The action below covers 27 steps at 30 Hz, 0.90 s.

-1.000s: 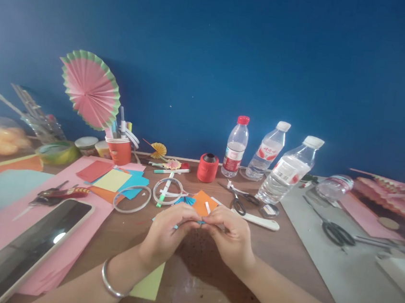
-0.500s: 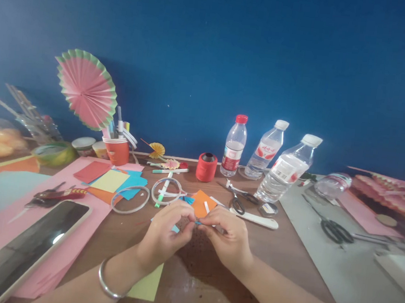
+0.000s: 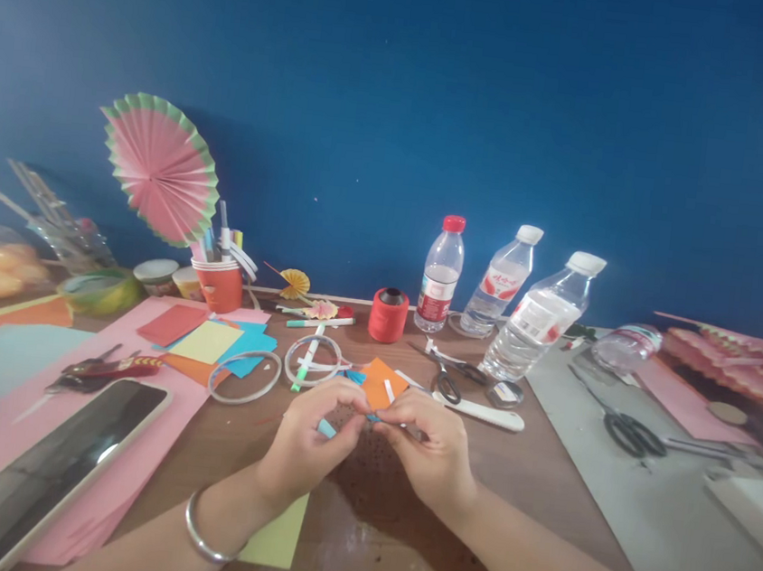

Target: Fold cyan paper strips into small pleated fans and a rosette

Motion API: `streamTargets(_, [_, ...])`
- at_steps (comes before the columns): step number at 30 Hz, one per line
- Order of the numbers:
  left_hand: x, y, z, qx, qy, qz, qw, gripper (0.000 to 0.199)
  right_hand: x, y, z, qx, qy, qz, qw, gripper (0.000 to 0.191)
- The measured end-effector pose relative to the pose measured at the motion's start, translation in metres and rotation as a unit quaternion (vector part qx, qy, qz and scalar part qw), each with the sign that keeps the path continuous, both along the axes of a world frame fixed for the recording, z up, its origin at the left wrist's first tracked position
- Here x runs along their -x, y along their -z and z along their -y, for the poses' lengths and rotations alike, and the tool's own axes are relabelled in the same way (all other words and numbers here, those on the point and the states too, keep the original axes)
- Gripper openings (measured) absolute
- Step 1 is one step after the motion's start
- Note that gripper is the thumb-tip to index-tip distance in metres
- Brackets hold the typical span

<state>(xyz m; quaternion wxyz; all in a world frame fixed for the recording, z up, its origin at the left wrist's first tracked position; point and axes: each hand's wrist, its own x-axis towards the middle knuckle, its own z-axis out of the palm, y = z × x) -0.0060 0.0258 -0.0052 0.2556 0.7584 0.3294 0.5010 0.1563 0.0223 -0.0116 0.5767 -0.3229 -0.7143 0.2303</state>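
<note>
Narrow blue paper piece [image 3: 373, 417], between the left hand [image 3: 310, 442] and right hand [image 3: 436, 448], both pinching it at the fingertips; probably light, easily creased, best held by its 2 ends

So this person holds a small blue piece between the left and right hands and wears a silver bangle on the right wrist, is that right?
Not quite: the bangle is on the left wrist, as the head view shows. The small blue piece is indeed between the left hand and right hand.
</note>
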Motion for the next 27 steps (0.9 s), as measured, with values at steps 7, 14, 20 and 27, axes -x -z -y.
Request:
streamTargets(7, [-0.0010,0.0004,0.0003,0.041,0.004,0.020,0.999,0.013,0.0006,0.0009,0.0001,0.006,-0.001,0.005,1.000,0.003])
streamTargets(14, [-0.0018,-0.0022,0.0007,0.043,0.009,0.018,0.999,0.013,0.0004,-0.0008,0.0013,0.011,-0.011,0.007,1.000,0.002])
streamTargets(20, [0.0013,-0.0018,-0.0036,-0.011,-0.005,-0.019,1.000,0.018,-0.0003,0.0018,-0.0008,0.037,0.007,-0.006,0.999,0.001])
streamTargets(27, [0.0022,-0.0001,-0.0085,-0.076,0.000,-0.020,0.997,0.019,-0.0008,0.0009,0.0024,0.097,0.030,0.021,0.995,0.015])
